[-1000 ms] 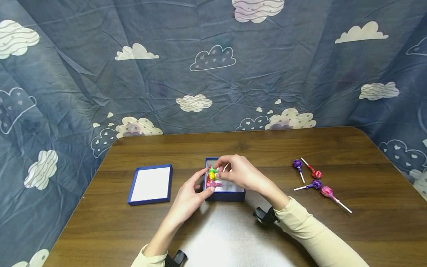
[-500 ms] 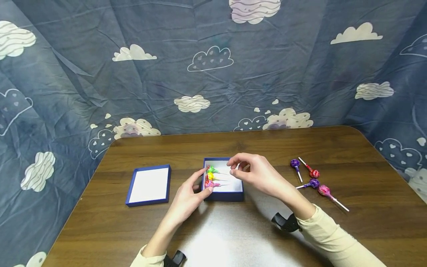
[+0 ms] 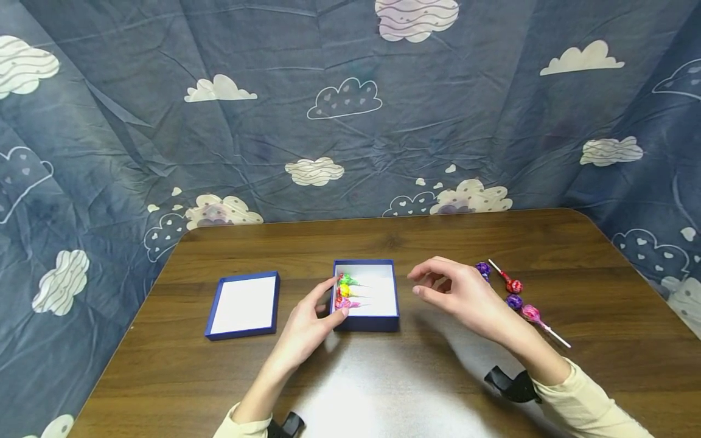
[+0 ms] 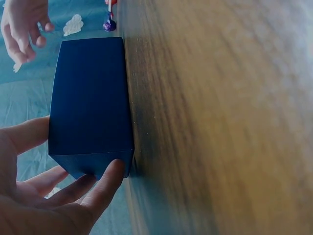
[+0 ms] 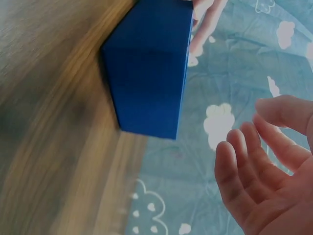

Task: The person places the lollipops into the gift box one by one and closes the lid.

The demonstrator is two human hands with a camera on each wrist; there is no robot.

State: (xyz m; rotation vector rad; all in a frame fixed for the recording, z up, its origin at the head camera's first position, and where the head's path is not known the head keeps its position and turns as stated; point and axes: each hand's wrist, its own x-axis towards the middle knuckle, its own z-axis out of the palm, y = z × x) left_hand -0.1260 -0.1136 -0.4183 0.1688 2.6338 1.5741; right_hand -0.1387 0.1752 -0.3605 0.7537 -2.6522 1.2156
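Note:
An open blue box (image 3: 366, 324) with a white inside stands mid-table. Several lollipops lie in it with their heads along its left wall; a green lollipop (image 3: 346, 279), a yellow lollipop (image 3: 345, 291) and a pink lollipop (image 3: 347, 303) show, with red wrapping beside them. My left hand (image 3: 305, 325) holds the box by its left end, thumb at the near corner and index finger at the far one. In the left wrist view, other fingers (image 4: 105, 188) rest against the box's end wall. My right hand (image 3: 468, 298) hovers right of the box, fingers loosely bent, holding nothing.
The box's lid (image 3: 243, 305) lies at the left, white inside up. Right of my right hand lie a red lollipop (image 3: 513, 285), a pink lollipop (image 3: 531, 313) and two purple ones, partly hidden by the hand. A cloud-print cloth (image 3: 350, 140) hangs behind the table.
My right hand has let go of a lollipop in the box, lifted out and moved right towards the loose lollipops. The left hand has stayed on the box.

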